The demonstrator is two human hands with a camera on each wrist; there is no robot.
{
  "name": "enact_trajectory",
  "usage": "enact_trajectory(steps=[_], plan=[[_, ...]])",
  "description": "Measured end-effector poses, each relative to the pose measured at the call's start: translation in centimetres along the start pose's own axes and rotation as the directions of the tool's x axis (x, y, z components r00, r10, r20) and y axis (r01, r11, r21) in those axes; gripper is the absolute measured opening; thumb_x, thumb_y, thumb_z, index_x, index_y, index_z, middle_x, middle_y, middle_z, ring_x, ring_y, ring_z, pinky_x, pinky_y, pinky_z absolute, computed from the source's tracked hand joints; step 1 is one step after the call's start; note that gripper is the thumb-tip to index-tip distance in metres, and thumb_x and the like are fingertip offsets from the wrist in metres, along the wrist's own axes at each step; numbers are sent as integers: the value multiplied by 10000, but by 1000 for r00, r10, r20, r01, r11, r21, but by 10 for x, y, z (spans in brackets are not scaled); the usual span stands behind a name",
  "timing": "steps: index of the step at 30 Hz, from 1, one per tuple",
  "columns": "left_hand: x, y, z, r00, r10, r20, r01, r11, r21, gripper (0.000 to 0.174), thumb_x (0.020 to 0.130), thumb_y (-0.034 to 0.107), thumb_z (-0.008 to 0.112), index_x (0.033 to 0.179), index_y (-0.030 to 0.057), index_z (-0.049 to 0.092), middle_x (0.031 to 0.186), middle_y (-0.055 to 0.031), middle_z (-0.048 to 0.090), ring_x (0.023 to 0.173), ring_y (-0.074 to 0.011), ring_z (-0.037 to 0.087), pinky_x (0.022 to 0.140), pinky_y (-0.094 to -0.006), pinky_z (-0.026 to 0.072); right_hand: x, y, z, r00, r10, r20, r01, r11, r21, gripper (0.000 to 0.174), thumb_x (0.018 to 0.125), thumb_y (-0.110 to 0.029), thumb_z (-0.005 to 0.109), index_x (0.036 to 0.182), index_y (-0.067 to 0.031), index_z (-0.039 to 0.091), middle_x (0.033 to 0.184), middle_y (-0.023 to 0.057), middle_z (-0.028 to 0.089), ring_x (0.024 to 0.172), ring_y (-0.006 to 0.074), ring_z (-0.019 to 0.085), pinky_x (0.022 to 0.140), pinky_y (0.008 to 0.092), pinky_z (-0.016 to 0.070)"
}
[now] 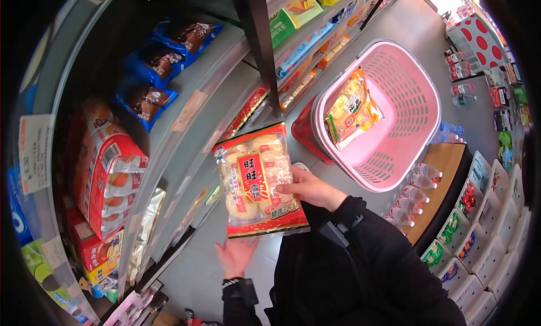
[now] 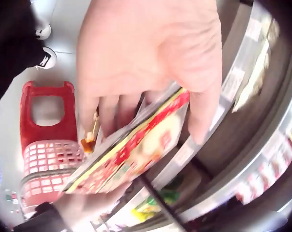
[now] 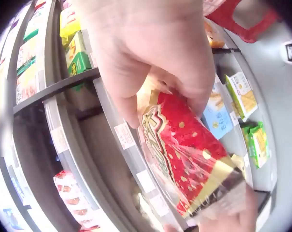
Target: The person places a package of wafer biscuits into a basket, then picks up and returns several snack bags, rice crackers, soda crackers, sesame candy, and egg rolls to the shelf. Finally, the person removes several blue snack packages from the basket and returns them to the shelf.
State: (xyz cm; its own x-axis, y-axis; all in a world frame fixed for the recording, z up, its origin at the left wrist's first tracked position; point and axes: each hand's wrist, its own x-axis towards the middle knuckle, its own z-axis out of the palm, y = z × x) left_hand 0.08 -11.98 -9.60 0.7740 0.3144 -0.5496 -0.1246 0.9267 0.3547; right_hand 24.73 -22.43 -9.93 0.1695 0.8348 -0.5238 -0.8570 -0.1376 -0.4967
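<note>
A clear and red bag of round crackers (image 1: 256, 182) is held up before the body. The right hand (image 1: 315, 191) grips its right edge, thumb on the front; in the right wrist view that hand (image 3: 155, 53) pinches the bag's red end (image 3: 184, 145). Under the bottom edge lies the left hand (image 1: 236, 257), its fingers partly hidden behind the bag. The left wrist view shows the left hand (image 2: 150, 53) with thumb on one side of the bag (image 2: 136, 150) and fingers on the other.
A pink basket (image 1: 397, 112) with an orange snack bag (image 1: 352, 112) inside stands beyond the right hand. Shelves (image 1: 191, 109) with blue packs (image 1: 149, 103) and a red multipack (image 1: 104, 171) line the left. Bottles (image 1: 414, 196) and candy bins (image 1: 468, 236) are at the right.
</note>
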Motion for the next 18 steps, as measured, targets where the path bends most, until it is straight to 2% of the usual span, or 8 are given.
enact_trajectory(steps=[3,5,6,11,13,15,17,18], plan=[[15,24,-22,997,-62,56,61,998,27,701,733,499,517,1232,52,310,1264,-119,344,1181,-287,287,959,-488,207,10,-1,-6,998,52,38,-48,995,-82,512,731,-85,610,1155,16,342,1064,96,506,963,144,490,823,271,395],[34,33,-22,994,64,-83,-20,891,453,569,785,280,549,1229,26,300,1223,-120,387,1145,-244,352,943,-410,293,17,-3,-2,991,53,121,-31,983,-181,541,725,-110,624,1167,21,342,1047,101,508,976,144,475,836,273,376],[44,38,-12,992,-56,-114,88,951,296,465,800,139,526,1202,17,327,1179,-107,434,1099,-209,410,915,-360,343,23,1,-3,985,39,168,-6,981,-194,582,722,-180,637,1179,24,341,1066,114,490,995,150,454,846,274,358],[81,53,-9,977,-46,-207,134,890,436,426,802,114,522,1179,21,348,1130,-94,475,1041,-209,463,885,-365,379,42,6,-5,999,38,38,-25,957,-288,676,710,-338,641,1190,23,331,1087,127,457,999,160,440,850,275,353],[94,53,-6,964,107,-243,-8,927,376,416,809,120,515,1179,27,350,1127,-95,476,1036,-213,465,889,-378,376,45,4,-10,997,73,-21,-75,986,-148,684,709,-355,640,1185,28,331,1064,128,461,985,164,451,855,285,354],[116,55,-1,964,108,-244,-23,944,330,420,811,137,517,1182,33,349,1148,-100,457,1048,-220,454,893,-386,371,42,1,-15,984,163,-67,-164,986,-11,602,739,-333,616,1157,15,359,1052,107,464,953,151,465,840,290,371],[142,58,4,949,190,-252,-111,949,296,429,810,149,523,1182,30,346,1173,-107,433,1070,-228,435,900,-389,364,41,1,-20,999,13,-34,-1,943,332,482,778,-293,576,1116,-1,395,1031,64,470,923,126,471,817,293,388],[155,61,7,953,177,-244,-105,954,282,433,812,153,523,1185,29,342,1180,-109,424,1077,-228,428,901,-387,364,46,2,-22,1000,-29,4,26,940,340,377,799,-257,552,1077,-34,427,1008,15,472,881,98,474,792,274,396]])
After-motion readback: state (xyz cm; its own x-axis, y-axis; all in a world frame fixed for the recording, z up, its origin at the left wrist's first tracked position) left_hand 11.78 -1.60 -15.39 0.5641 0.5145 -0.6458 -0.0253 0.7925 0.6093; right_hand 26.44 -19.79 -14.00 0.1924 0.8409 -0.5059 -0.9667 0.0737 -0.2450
